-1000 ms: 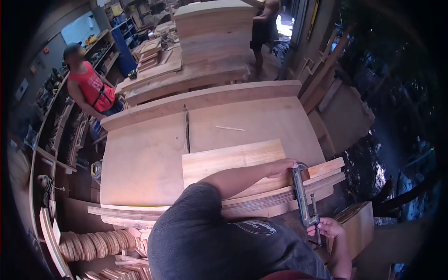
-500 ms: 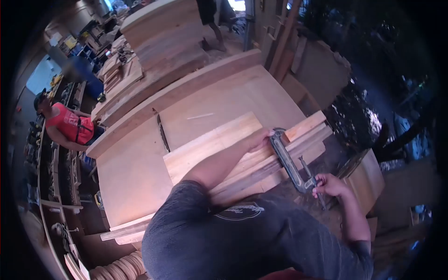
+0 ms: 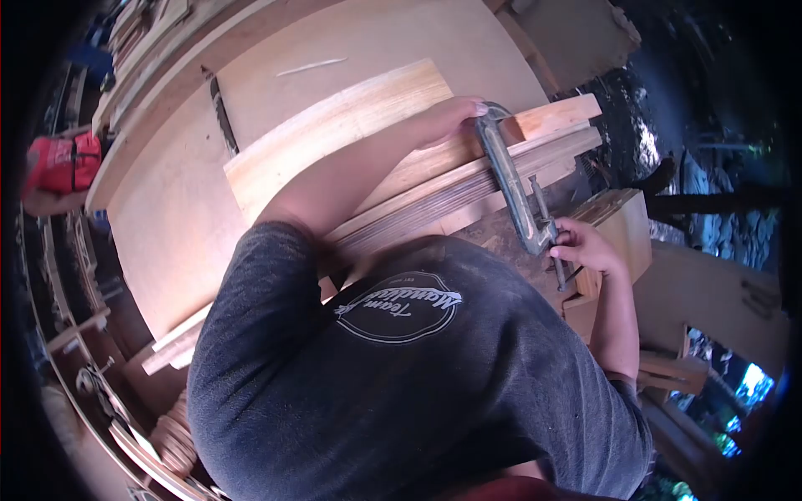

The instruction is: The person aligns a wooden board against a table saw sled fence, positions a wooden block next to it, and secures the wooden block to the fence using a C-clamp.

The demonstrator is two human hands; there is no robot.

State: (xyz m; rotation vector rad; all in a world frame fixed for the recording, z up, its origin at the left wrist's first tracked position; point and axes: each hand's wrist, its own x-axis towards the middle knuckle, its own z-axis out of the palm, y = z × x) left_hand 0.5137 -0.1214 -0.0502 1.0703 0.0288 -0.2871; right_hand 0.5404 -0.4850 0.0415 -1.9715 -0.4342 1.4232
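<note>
A dark metal C-clamp point(image 3: 506, 179) reaches over the front edge of a wooden panel. My left hand point(image 3: 455, 119) is at the clamp's upper end, fingers closed round it, with the forearm lying across a pale board point(image 3: 359, 113). Lower down, my right hand point(image 3: 587, 245) pinches the clamp's screw handle point(image 3: 560, 269) near the frame's lower end. The screw's upper tip stands below the layered wood edge point(image 3: 434, 204), and I cannot tell whether it touches. To the right of the clamp's top, a short wood strip point(image 3: 558, 117) lies along the edge.
The wide panel point(image 3: 159, 225) has a raised rail point(image 3: 150, 121) along its far side and a dark gap point(image 3: 221, 117) across it. A thin sliver point(image 3: 311, 66) lies on top. A person in a red top point(image 3: 63, 165) is at the left. Timber point(image 3: 626, 230) stands beyond my right hand.
The camera has tipped downward, so the panel and clamp appear higher and more of my shirt shows. Both hands stay on the C-clamp.
</note>
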